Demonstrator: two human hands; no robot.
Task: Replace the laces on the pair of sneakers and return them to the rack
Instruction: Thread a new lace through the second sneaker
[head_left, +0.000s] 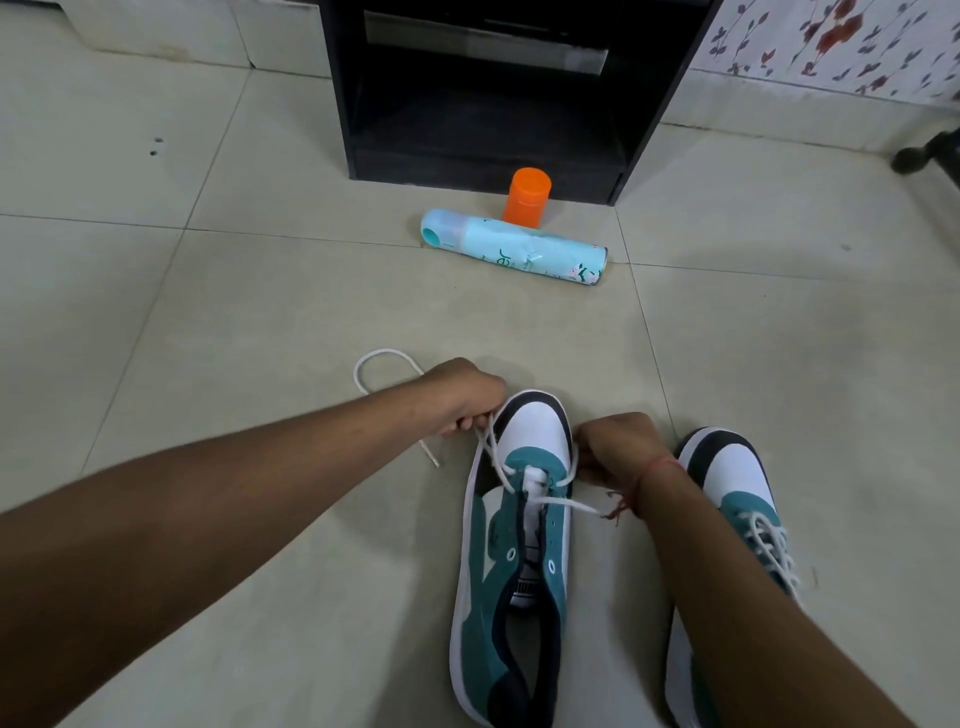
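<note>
Two hands work at the toe end of the middle sneaker (511, 545): the left hand (457, 397), just left of its toe, grips one end of the white lace (496, 457), and the right hand (615, 447), just right of its toe, pinches the other end. Only the eyelets nearest the toe are threaded. Right of this sneaker, the laced second sneaker (732, 483) is largely hidden by the right forearm, and the right fingertips are out of sight.

Teal-white sneakers (511, 545), white lace (387, 358)
</note>
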